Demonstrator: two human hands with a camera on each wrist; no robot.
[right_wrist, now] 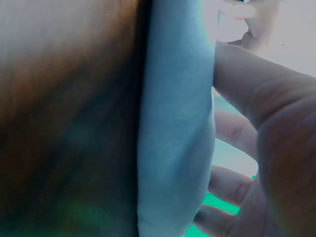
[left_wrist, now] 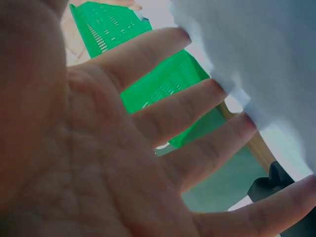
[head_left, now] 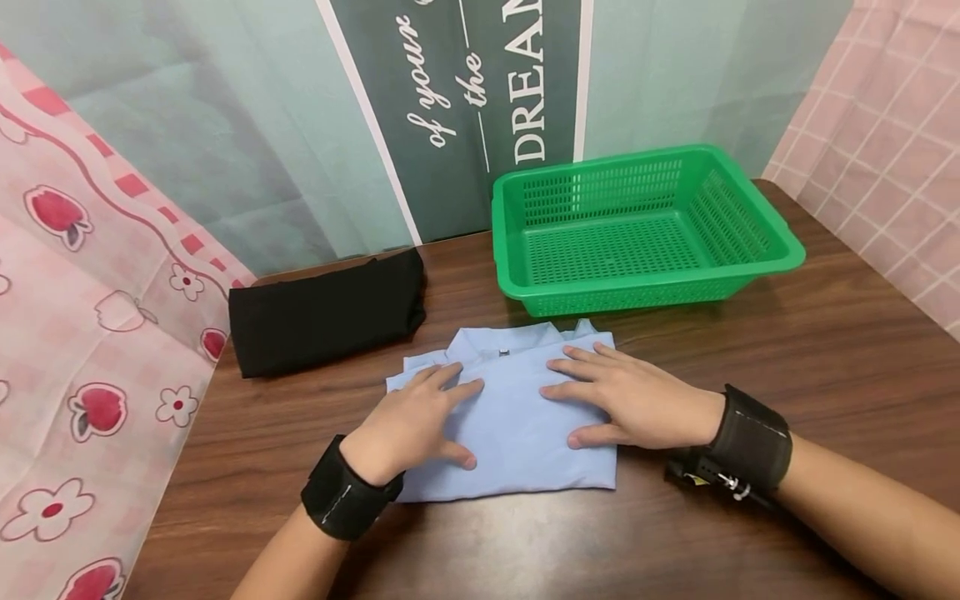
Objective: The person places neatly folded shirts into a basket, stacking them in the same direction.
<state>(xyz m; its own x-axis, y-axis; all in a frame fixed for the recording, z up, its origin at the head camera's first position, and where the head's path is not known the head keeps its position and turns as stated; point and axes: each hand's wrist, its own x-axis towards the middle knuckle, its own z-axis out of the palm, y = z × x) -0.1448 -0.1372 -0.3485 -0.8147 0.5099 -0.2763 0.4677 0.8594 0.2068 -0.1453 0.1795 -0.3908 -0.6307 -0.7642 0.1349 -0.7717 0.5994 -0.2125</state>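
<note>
Pressing folded blue shirt (head_left: 517, 417): left hand (head_left: 408, 421), right hand (head_left: 637, 400), fingers spread flat; banner (head_left: 480, 100) reads "DREAM".

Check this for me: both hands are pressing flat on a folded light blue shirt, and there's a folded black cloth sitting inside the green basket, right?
Not quite. The black cloth lies on the table, left of the green basket, not inside it; the head view shows this. The left hand and right hand do press flat on the light blue shirt.

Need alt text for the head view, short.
Two hands, left hand and right hand, press flat on a folded light blue shirt on a dark wooden table. Behind it sit an empty green plastic basket and, to the left, a folded black garment.
</note>
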